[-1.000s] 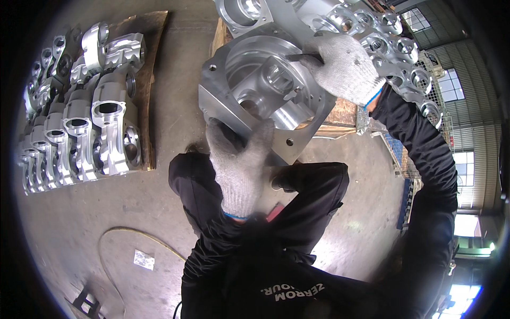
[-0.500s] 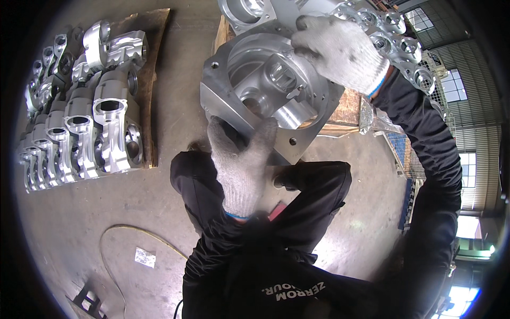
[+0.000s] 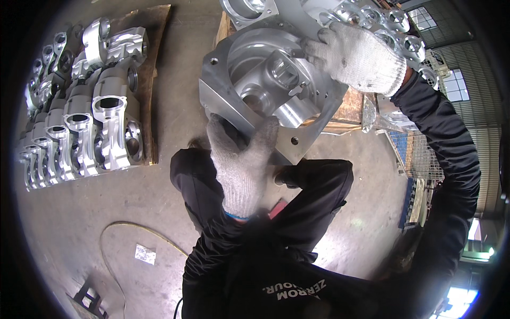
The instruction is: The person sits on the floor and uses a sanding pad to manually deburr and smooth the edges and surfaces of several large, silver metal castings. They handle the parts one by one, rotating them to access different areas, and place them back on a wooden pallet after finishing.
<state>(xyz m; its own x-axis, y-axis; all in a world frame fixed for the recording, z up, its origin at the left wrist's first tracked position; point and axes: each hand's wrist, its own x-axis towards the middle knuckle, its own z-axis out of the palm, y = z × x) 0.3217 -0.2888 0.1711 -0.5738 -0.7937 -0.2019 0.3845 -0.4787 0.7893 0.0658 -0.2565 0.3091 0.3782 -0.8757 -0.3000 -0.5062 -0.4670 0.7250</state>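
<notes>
A large silver machined metal housing (image 3: pixel 297 142) is tilted in front of me, its flange pierced by bolt holes and its round cavity facing up. Inside the cavity show a square-windowed boss and a smooth cylindrical part. My left hand (image 3: pixel 240 165), in a white knit glove, grips the flange's near edge, thumb and fingers parted around it. At the cavity's right rim is my gloved right hand (image 3: pixel 361 59), its fingers bent toward the inner wall. A small dark tip shows at those fingers; whether it is a tool or soiled glove is unclear.
Several silver castings (image 3: pixel 109 114) stand in rows on a wooden pallet (image 3: pixel 154 90) at left. More castings (image 3: pixel 396 21) lie at the far right, beside a wooden crate (image 3: pixel 348 109). A hose (image 3: pixel 141 226) and a paper sheet (image 3: pixel 145 254) lie on the concrete floor.
My right hand has shifted right and slightly nearer along the housing's rim, its forearm swinging outward. My left hand keeps its grip, and the housing has barely moved.
</notes>
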